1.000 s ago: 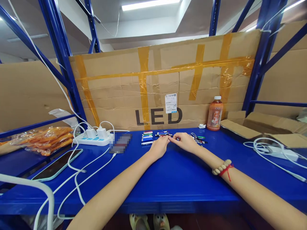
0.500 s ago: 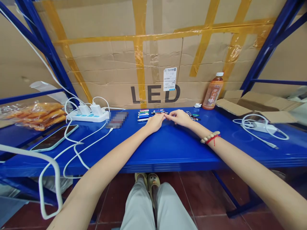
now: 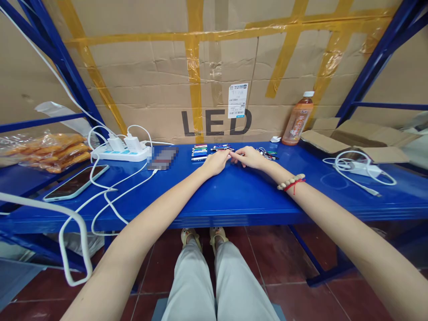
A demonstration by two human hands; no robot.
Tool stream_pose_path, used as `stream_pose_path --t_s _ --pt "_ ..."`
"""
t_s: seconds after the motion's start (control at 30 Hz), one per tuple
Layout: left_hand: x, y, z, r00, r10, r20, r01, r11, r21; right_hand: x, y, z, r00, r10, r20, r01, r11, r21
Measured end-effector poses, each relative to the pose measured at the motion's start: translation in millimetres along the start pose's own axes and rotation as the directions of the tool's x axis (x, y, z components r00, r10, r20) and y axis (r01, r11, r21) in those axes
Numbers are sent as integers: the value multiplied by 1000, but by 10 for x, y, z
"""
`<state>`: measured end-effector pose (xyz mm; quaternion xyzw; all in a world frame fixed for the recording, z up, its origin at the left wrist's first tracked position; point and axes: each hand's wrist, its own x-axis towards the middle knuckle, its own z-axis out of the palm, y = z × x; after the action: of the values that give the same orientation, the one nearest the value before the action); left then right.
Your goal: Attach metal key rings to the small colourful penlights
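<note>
While the forearms [image 3: 170,198] angle inward, left hand [image 3: 216,162] and right hand [image 3: 250,158] meet beside pens [image 3: 199,152], their grip unclear.

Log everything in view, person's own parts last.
Table: one, blue, centre
Pens: several, mixed colours, centre
Bottle: one, orange, right
Scrap: one, white, right
Box: one, brown, right
Adapter: one, white, right
Power strip: one, white, left
Phone: one, dark, left
Pixelated item: one, dark, left
Cables: several, white, both sides
Packets: several, orange, left
Cardboard: several, brown, behind
Frame: one, blue, around
Shoes: two, cream, below
Trousers: one, pale, below
Bracelet: one, beige, right wrist
Left hand: one, by pens
Right hand: one, by pens
</note>
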<state>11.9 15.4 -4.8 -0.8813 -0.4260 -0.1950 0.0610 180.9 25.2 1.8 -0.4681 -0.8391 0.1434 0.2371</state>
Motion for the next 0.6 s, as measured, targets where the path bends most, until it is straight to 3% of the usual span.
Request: stream_pose_path --t_s 0.6 --pt "0 1 2 1000 4 10 -4 1000 22 -3 15 -13 999 -8 35 8 1000 6"
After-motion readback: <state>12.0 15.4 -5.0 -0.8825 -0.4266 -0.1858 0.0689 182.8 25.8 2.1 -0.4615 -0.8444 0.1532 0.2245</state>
